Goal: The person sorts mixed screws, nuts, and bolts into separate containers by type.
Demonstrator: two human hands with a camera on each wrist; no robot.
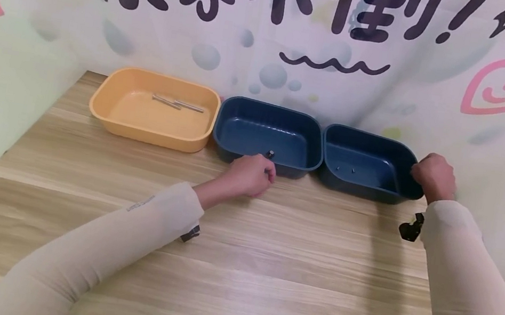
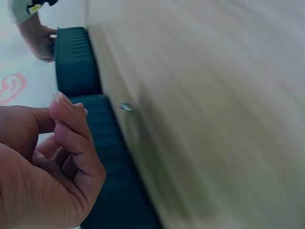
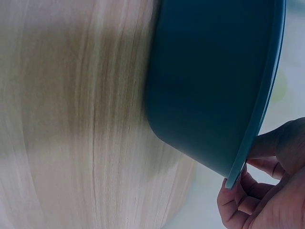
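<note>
In the head view, my left hand (image 1: 250, 174) is at the front of the middle blue bin (image 1: 234, 149), fingers curled and thumb against the fingertips. Whether it pinches anything I cannot tell. Just above the fingers shows a small dark piece with a light top (image 1: 270, 154). In the left wrist view, a small shiny metal piece (image 2: 125, 107) appears in front of the bins. My right hand (image 1: 435, 176) holds the right end of the other blue bin (image 1: 364, 191), thumb and fingers on its rim (image 3: 259, 107). Two tiny screws (image 1: 353, 170) lie inside that bin.
At the left of the row stands a yellow bin (image 1: 154, 135) with two long metal rods (image 1: 189, 107) in it. All the bins line up along the printed wall sheet (image 1: 258, 45) at the back of the wooden table (image 1: 266, 267).
</note>
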